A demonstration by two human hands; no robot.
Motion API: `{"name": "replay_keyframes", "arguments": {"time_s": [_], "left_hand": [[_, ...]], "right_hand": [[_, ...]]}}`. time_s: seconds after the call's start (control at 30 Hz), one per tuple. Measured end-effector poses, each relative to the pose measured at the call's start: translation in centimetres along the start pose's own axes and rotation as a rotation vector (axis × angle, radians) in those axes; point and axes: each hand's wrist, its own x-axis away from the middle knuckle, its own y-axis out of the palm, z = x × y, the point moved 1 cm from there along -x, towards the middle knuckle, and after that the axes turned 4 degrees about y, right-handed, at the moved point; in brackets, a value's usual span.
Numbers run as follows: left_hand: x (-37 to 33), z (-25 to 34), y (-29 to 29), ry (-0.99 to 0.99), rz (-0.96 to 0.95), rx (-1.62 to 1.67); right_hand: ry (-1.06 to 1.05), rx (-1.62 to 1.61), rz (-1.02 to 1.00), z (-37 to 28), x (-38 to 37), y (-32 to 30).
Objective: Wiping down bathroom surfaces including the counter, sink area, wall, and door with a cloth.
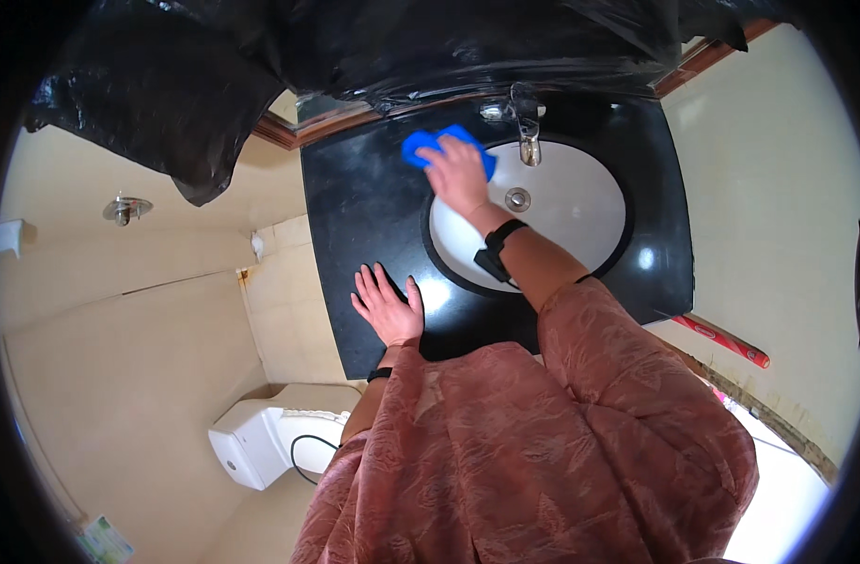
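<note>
blue cloth: it lies at the upper left edge of the basin (580, 197), partly on the black counter (355, 216); the cloth (418, 144) is under the fingers of the right hand (460, 179).
direction from the right hand: the cloth extends ahead of the wrist and to the left, and a small part of it shows on the right side of the fingers.
long axis of the cloth: it is crumpled, so the axis is not very clear; it seems to run from left to right, with the right end sloping down toward the basin.
nearer hand: the right one, which touches the cloth; the left hand (390, 308) is well apart, near the front edge of the counter.
right hand state: bent fingers are pressing or gripping the cloth; i cannot tell how firmly, because the palm side is hidden.
left hand state: it holds nothing that i can see; it is flat, palm down, with fingers spread, and seems to rest on the counter.
tap: the tap (530, 141) stands at the back of the basin, to the right of the cloth.
count at the basin: one cloth, one basin, one tap, one drain (517, 199).
count on the person: two hands, one black band on each wrist.
</note>
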Motion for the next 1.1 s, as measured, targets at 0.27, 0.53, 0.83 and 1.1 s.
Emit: {"name": "replay_keyframes", "arguments": {"time_s": [0.27, 0.53, 0.83, 1.1], "left_hand": [[0.5, -0.5, 0.2, -0.001, 0.033, -0.011], [0.1, -0.1, -0.1, -0.008, -0.004, -0.014], [-0.1, -0.1, 0.1, -0.009, 0.001, -0.009], [0.1, -0.1, 0.0, -0.054, -0.011, 0.023]], "right_hand": [[-0.019, -0.301, -0.141, -2.7, 3.3, -7.1], [-0.087, 0.296, -0.091, 6.7, 3.6, -14.6], [0.23, 0.046, 0.022, 6.5, 2.2, -12.0], [0.271, -0.075, -0.117, 6.9, 4.1, -15.7]]}}
